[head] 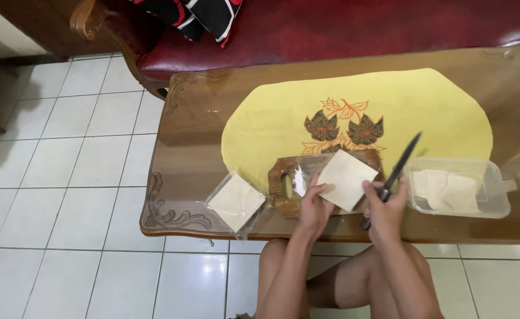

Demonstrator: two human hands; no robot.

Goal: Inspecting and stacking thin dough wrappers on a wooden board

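Note:
A pale square sheet of dough (347,178) lies on a small wooden cutting board (289,177) at the table's near edge. My left hand (314,207) presses on the sheet's lower left corner. My right hand (385,211) touches the sheet's right edge and grips a black-handled knife (400,166), whose blade points up and away to the right. A dusting of white flour (299,179) shows on the board beside its handle hole.
A plastic bag of stacked dough squares (235,202) lies left of the board. A clear plastic tub (456,188) with cut pieces sits to the right. A yellow embroidered mat (390,106) covers the glass-topped wooden table (189,136). Red sofa behind; white tiled floor on the left.

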